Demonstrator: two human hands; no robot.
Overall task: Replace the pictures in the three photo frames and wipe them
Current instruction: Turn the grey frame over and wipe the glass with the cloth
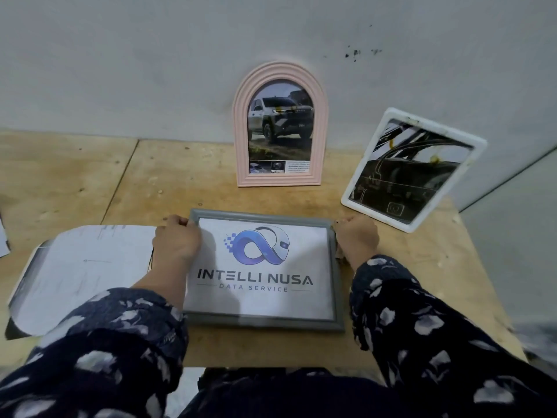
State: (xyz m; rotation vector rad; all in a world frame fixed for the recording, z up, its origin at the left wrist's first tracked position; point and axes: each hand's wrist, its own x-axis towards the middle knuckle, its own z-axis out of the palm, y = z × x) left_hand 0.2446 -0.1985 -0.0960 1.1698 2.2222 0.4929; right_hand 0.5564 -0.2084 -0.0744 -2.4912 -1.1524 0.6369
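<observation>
Plywood table (pixel 90 176) against grey wall. Grey frame (pixel 262 322) flat at near edge, logo print inside, gripped at far corners by left hand (pixel 176 241) and right hand (pixel 357 236). Probably about to stand it up beside pink frame (pixel 281 125) and white frame (pixel 413 170); needs a steady lift. Loose sheets (pixel 81 267) lying left.

Grey rectangular frame (pixel 262 318) flat on table, logo print inside, gripped at far corners; pink arched frame (pixel 280 82) upright against wall, truck photo; white frame (pixel 479 149) beside it, leaning tilted, dark picture
</observation>
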